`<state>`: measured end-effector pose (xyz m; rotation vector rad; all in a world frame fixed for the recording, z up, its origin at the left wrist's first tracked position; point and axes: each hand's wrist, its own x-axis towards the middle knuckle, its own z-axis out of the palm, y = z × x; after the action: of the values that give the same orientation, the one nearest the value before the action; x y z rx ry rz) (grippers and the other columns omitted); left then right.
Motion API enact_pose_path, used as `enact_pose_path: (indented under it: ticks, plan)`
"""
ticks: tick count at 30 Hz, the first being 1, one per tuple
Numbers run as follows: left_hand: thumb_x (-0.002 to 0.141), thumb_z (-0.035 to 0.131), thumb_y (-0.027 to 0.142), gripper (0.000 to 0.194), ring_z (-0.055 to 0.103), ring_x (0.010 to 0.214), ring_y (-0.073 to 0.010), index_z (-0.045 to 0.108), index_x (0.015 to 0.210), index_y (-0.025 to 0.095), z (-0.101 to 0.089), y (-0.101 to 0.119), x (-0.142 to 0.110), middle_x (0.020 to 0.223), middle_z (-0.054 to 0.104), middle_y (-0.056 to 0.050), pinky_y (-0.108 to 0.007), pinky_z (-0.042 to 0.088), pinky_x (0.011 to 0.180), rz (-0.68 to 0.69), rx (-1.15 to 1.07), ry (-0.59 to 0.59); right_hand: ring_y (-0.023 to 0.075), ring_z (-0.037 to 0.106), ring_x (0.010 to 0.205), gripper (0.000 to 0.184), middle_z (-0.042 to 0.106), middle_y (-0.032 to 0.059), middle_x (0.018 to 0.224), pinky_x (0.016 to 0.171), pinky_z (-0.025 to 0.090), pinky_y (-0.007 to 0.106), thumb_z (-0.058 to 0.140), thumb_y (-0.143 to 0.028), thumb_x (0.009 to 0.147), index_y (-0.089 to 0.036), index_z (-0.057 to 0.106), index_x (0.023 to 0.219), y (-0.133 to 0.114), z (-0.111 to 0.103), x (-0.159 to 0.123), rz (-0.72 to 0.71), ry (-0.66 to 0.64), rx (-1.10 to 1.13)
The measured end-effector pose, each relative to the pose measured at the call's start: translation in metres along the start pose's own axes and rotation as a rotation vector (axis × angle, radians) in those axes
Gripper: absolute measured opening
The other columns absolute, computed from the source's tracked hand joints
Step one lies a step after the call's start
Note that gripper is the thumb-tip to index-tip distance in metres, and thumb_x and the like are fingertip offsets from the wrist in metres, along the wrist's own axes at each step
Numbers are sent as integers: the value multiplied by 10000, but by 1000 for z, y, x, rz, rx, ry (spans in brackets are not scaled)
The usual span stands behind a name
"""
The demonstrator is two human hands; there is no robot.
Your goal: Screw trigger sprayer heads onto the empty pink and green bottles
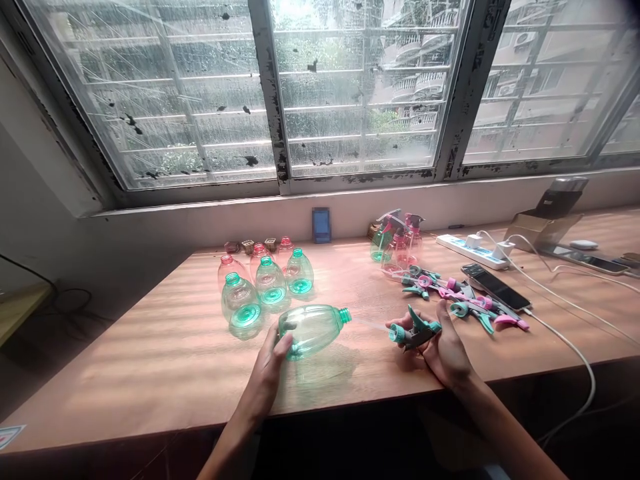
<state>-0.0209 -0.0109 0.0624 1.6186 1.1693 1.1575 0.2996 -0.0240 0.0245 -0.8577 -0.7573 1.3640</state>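
My left hand grips a clear green plastic bottle by its base, holding it on its side with the threaded neck pointing right. My right hand is closed on a teal and grey trigger spray head. Its thin clear dip tube reaches left toward the bottle's neck. Both are held just above the wooden table, near its front edge.
Several empty green and pink bottles stand at the left. Loose teal and pink spray heads lie right of centre, with assembled spray bottles behind. A phone, power strip and white cables are at the right.
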Motion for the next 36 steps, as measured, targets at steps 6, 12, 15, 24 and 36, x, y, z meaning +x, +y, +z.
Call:
enact_pose_path:
  ticks: [6,12,15,24,36]
  plan:
    - [991,458,517,550,541,1314,-311,473,1471,248,17,1,-7,1360,624,-75,-439,468,1083,-70,-59,-134,296,742,689,731,810,141,969,371,378,257,406,-873,821,-215,719,877,0,3,-2,30,-7,30]
    - [975,500,533,571,576,1235,-318,489,1460,231,37,5,-9,1169,679,-81,-447,493,1028,-72,-60,-210,274,726,591,636,786,110,834,388,430,271,570,-828,778,-208,694,844,2,4,-1,60,-26,12]
    - [969,526,535,571,572,1218,-320,487,1459,244,37,3,-10,1117,677,-69,-456,486,1028,-40,-18,-203,239,687,505,620,764,76,786,358,404,253,569,-828,779,-227,680,885,6,-2,1,89,-29,38]
    - [894,688,376,707,592,1245,-308,356,1507,253,31,-3,-14,1398,557,-134,-479,467,1090,15,52,-240,113,540,566,421,678,-19,720,515,423,211,894,-423,731,-192,729,1041,9,-3,1,-23,-109,-274]
    - [781,819,226,1080,247,1534,-357,130,1607,329,29,-10,-14,1689,179,-106,-523,292,1237,85,32,-343,234,620,874,434,730,35,958,752,473,320,858,-444,731,-204,741,1072,-4,4,-8,-11,-192,-593]
